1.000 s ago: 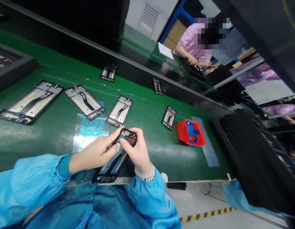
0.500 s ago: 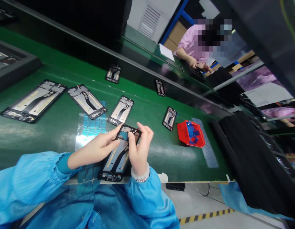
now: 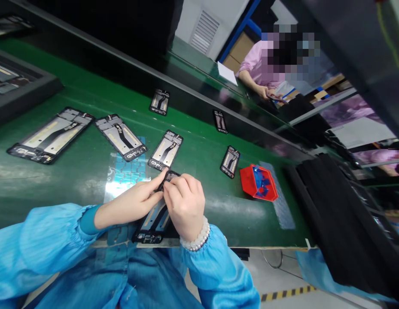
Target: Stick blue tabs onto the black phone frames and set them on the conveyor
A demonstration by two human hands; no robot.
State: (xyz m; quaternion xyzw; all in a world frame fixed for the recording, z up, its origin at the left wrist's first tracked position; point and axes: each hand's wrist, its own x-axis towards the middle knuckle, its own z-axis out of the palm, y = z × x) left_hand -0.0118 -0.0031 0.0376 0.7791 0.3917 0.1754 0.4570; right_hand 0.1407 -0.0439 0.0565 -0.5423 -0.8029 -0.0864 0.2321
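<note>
A phone frame (image 3: 153, 219), with a dark ribbon cable along its silvery middle, lies tilted at the bench's front edge. My left hand (image 3: 130, 202) grips its upper left side between thumb and fingers. My right hand (image 3: 185, 208), with a beaded bracelet at the wrist, is closed over the upper part of the frame. Its thumb and fingertips are pinched together there and hide whatever is between them. Just beyond my fingers lies another phone frame (image 3: 166, 150). Partly under my left forearm is a clear sheet of blue film pieces (image 3: 130, 169).
Several more phone frames (image 3: 53, 135) lie across the green bench (image 3: 218, 206). On the right, a red bin (image 3: 247, 183) holds blue scraps, beside a strip of bubble wrap (image 3: 284, 214). Black foam trays (image 3: 341, 214) stand at far right. A co-worker (image 3: 255, 64) sits across the bench.
My right hand has turned over and closed, its fingers folding from spread to pinched at the frame's top. My left hand keeps its hold. The view has shifted slightly.
</note>
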